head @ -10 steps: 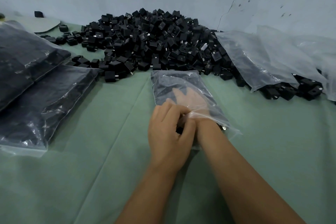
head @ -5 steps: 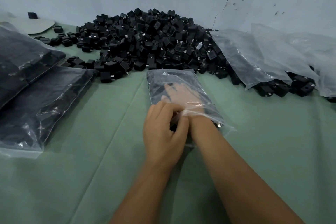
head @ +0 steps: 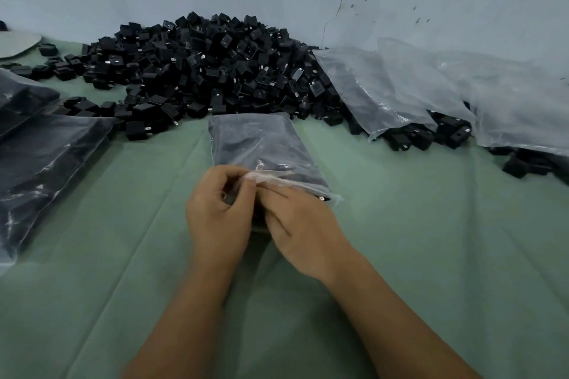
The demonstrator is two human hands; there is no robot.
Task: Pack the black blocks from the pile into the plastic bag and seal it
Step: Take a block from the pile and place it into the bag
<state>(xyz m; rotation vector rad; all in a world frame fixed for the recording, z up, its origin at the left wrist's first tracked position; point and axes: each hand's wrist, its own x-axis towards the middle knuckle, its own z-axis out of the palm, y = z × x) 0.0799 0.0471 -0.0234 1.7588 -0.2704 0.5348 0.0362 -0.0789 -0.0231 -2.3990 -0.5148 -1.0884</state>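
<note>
The plastic bag [head: 264,148] lay at the centre of the frame on the green table [head: 400,224], its far end almost touching the pile of black blocks [head: 215,71] that filled the upper middle. Packed with dark blocks, it looked fairly heavy for its size and lumpy, while the film itself was thin, soft and probably slippery — so the sensible place to take hold seemed to be the open mouth at the near end, along the strip, not the bulging body. There the left hand [head: 218,218] pinched the bunched lip between thumb and fingertips, its grip closed on the film; the right hand [head: 301,224] lay just beside it, fingers reaching to the same edge, though whether they clamped it I cannot tell. One second earlier the right hand had been inside the bag, visible through the film — now it was out, and both hands sat at the mouth, presumably ready to seal.
</note>
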